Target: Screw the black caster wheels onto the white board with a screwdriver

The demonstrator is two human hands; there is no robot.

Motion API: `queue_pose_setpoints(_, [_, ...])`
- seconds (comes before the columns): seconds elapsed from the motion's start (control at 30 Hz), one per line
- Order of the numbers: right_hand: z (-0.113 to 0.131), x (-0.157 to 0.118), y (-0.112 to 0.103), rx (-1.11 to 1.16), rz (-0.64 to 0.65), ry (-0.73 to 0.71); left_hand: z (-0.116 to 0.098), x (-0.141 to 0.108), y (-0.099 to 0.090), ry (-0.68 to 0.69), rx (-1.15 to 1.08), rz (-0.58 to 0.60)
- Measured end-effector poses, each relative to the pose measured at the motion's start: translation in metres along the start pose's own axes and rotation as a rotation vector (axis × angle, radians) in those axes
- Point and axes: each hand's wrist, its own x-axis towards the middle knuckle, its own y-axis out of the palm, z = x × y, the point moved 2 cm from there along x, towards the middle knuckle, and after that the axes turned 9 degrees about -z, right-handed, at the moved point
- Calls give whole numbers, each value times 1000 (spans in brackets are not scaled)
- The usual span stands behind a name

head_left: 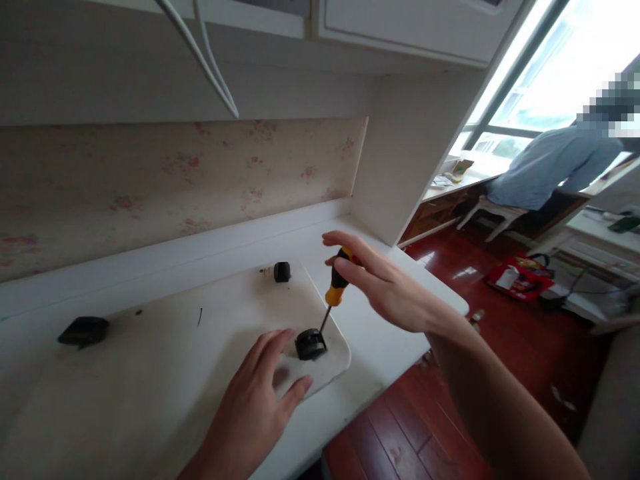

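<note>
Your right hand [383, 283] grasps the screwdriver [337, 281], its handle pinched between thumb and fingers, with the index finger stretched out past the top. The screwdriver leans, handle up and slightly to the right, and its shaft runs down to the right edge of the near wheel [311, 345]. You cannot tell here whether the tip sits in a screw.

Your left hand [263, 390] is loose and grips nothing: fingers and thumb spread apart on the near wheel's left side, over the board [165, 380]. Whether a fingertip touches the wheel is hard to tell.

The near wheel stands on the board, close to its rounded right corner. The board lies flat on the white desk [373, 327]. Two more black wheels are on it: the middle wheel [282, 271] near the back edge, with small dark marks just beside it, and the far wheel [83, 332] well apart on the left. A thin dark strip [200, 317] lies between those two.

Above you, a white cable [197, 57] hangs in front of the cabinet. To your right, a person in a blue top [535, 167] is by the window, and a red bag [517, 280] lies on the floor [385, 427].
</note>
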Motion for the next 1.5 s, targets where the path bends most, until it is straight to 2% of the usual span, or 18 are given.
queue_pose_setpoints(0.07, [0, 0, -1, 43, 26, 24, 10, -14, -17, 2, 2, -51])
queue_pose_setpoints(0.23, [6, -2, 2, -275, -136, 44, 49, -55, -59, -59, -36, -170])
queue_pose_setpoints(0.4, [9, -9, 7, -8, -2, 118, 85, -88, -78, -210, -119, -140])
queue_pose_setpoints(0.47, [11, -10, 7, -100, -44, 167, 89, -95, -81, -186, -113, -158])
queue_pose_setpoints(0.53, [15, -11, 9, -313, -154, 196, 89, -97, -83, -135, -112, -190])
queue_pose_setpoints(0.6, [18, -12, 14, -391, -244, 197, 87, -97, -82, -91, -133, -197])
queue_pose_setpoints(0.73, [21, -17, 24, 11, -219, 210, 85, -100, -79, -10, -188, -184])
queue_pose_setpoints(0.8, [22, -19, 25, 62, -194, 254, 86, -102, -77, 17, -208, -208])
queue_pose_setpoints(0.83, [23, -19, 25, -10, -193, 277, 86, -102, -77, 28, -213, -217])
queue_pose_setpoints(0.93, [28, -17, 25, -435, -243, 299, 84, -98, -77, 85, -219, -215])
queue_pose_setpoints(1.0, [31, -15, 26, -540, -283, 285, 82, -94, -79, 130, -213, -233])
queue_pose_setpoints(1.13, [28, -17, 27, -170, -176, 331, 78, -90, -83, 186, -193, -277])
queue_pose_setpoints(1.17, [28, -18, 27, -145, -149, 331, 78, -90, -83, 190, -191, -277])
queue_pose_setpoints(1.2, [28, -19, 27, -190, -139, 323, 78, -90, -82, 192, -192, -278])
queue_pose_setpoints(1.33, [34, -19, 26, -634, -213, 302, 79, -91, -77, 213, -192, -290])
queue_pose_setpoints(1.37, [36, -19, 26, -656, -228, 302, 79, -90, -77, 222, -188, -295])
queue_pose_setpoints(1.4, [36, -19, 26, -605, -229, 299, 78, -90, -76, 232, -182, -302])
queue_pose_setpoints(1.5, [36, -19, 24, -234, -150, 297, 79, -89, -77, 247, -164, -294])
